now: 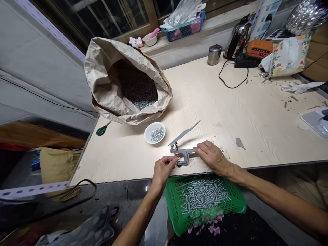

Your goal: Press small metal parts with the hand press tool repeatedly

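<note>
Grey snap-fastener pliers (185, 152) lie near the table's front edge, their long upper handle raised and a spring showing by the pivot. My right hand (211, 155) has its fingers closed over the end of the lower handle. At the jaws, beside a small red spot, my left hand (164, 168) pinches finger and thumb together; what they hold is too small to make out. Behind them stands a white bowl (148, 136) with small silvery metal pieces. Below the table edge, a green basket (172, 208) holds many similar silvery tubes or pins.
A large open paper sack (102, 82) of dark and silvery pieces stands at the back left. Green-handled scissors (101, 130) lie left of it. A metal canister (214, 54), a kettle (238, 37) and an orange box (259, 49) are at the back right. A grey scrap (240, 143) lies right.
</note>
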Available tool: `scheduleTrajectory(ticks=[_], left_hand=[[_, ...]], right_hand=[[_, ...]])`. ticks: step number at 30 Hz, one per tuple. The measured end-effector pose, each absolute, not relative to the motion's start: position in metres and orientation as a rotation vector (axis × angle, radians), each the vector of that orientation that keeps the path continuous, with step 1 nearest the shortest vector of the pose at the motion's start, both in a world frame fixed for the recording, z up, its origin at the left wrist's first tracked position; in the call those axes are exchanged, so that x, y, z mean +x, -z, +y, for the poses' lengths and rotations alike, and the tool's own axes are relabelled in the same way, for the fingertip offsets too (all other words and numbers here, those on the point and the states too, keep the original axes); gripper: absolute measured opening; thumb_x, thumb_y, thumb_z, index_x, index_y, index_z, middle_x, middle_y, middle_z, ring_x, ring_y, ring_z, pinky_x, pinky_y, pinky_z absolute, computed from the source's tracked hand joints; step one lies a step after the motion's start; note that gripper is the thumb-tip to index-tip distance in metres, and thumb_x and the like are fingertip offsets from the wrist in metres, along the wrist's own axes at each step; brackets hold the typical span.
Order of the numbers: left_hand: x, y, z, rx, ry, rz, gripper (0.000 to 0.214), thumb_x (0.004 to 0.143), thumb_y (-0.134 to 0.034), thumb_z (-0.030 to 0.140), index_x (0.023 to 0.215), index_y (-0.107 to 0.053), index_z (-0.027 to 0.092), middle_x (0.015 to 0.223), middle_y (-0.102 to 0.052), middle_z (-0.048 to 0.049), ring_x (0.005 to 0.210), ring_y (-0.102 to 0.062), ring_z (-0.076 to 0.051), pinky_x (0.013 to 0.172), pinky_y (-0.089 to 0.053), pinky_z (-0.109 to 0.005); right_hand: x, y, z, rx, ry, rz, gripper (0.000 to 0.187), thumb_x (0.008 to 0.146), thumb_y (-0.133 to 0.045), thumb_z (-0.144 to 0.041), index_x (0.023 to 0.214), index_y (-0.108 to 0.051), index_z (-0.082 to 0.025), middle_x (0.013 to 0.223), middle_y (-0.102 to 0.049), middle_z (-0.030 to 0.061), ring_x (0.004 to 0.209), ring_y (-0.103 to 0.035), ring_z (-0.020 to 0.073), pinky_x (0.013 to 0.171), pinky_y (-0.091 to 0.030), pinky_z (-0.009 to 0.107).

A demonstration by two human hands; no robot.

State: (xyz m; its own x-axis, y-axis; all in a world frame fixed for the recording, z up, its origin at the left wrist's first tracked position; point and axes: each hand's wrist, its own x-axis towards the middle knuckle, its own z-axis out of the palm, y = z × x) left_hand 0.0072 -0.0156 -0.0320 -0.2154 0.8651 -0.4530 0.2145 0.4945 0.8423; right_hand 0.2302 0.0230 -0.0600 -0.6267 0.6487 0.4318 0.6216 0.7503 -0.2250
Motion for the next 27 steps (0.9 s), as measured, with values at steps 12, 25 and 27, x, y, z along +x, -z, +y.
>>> scheduleTrajectory(ticks=[12,25,27], left_hand=[[0.010,0.029,-0.008,0.872,-0.704,1.725,0.031,0.057,-0.075,0.041,0.065,-0.069,0.012,0.059,-0.066,-0.0031,0.053,-0.054,-0.011,0.054,-0.044,-0.023],[0.008,0.027,-0.001,0.845,-0.486,1.675,0.029,0.058,-0.077,0.038,0.064,-0.063,0.013,0.052,-0.058,0.0022,0.047,-0.050,-0.008,0.050,-0.043,-0.021],[0.005,0.023,0.003,0.840,-0.372,1.620,0.029,0.060,-0.077,0.036,0.063,-0.061,0.012,0.049,-0.057,0.0027,0.044,-0.048,-0.007,0.048,-0.040,-0.019]], right_hand=[[0.231,0.062,0.026,-1.035,-0.009,-2.438,0.030,0.098,-0.033,-0.013,0.099,-0.062,-0.021,0.085,-0.062,0.0051,0.079,-0.047,0.0191,0.072,-0.032,0.035],[0.227,0.067,0.024,-1.034,0.176,-2.362,0.023,0.096,-0.041,-0.013,0.083,-0.060,-0.019,0.077,-0.060,0.0033,0.074,-0.043,0.0184,0.072,-0.029,0.034],[0.226,0.072,0.025,-1.080,0.122,-2.399,0.023,0.096,-0.043,-0.016,0.080,-0.059,-0.020,0.076,-0.059,0.0033,0.074,-0.043,0.0188,0.072,-0.028,0.034]])
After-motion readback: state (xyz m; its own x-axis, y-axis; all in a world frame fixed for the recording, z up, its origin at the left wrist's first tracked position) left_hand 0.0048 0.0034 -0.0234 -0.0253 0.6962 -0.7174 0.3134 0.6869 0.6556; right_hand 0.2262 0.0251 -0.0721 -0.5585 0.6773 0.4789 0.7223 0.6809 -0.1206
